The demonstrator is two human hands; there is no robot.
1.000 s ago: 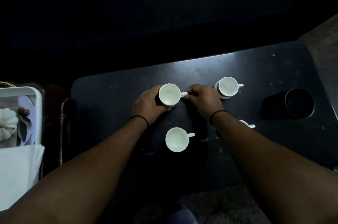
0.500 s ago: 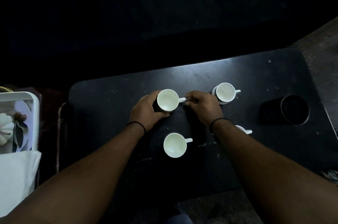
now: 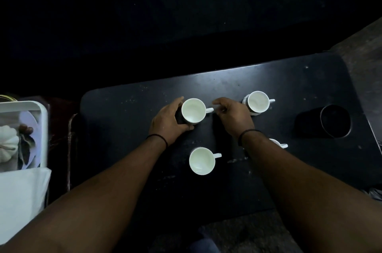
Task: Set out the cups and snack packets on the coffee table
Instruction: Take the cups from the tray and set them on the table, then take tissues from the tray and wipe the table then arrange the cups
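Left hand (image 3: 168, 122): you are cupping the far-left cup (image 3: 193, 111), fingers curling round it.
Right hand (image 3: 234, 114): you are hovering just right of that cup's handle, fingers loosely curled, holding nothing.

Fourth cup (image 3: 276, 142) behind right forearm.

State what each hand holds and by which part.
Left hand grips the far-left cup round its body. Right hand holds nothing, fingers just off the handle.
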